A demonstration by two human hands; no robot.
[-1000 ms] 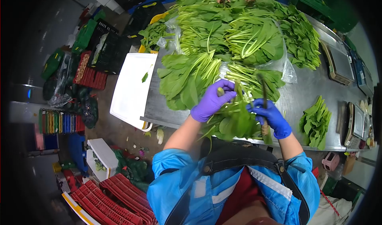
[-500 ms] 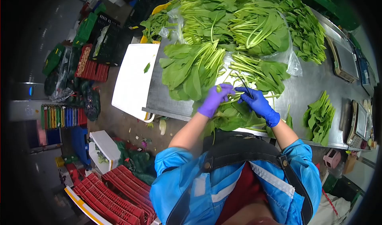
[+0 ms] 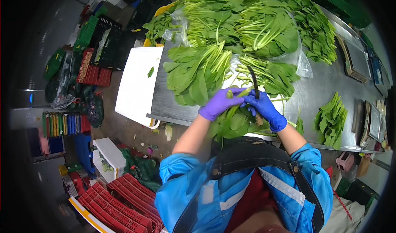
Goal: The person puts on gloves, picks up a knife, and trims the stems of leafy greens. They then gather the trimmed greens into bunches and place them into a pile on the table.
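Left hand [image 3: 219, 103] grip clamped on greens bunch [image 3: 231, 124]; right hand [image 3: 265, 108] grip closed round knife [image 3: 253, 81], blade toward 12 o'clock. Bunch over worktop [image 3: 326, 95] edge, 6 o'clock of leaf pile [image 3: 231, 27].

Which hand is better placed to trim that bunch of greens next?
Probably the right hand: it holds the knife beside the stems, while the left hand grips the bunch of greens.

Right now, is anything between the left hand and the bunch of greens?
Nothing visible. The left hand grips the bunch of greens at its stems; the right hand holds a knife beside it.
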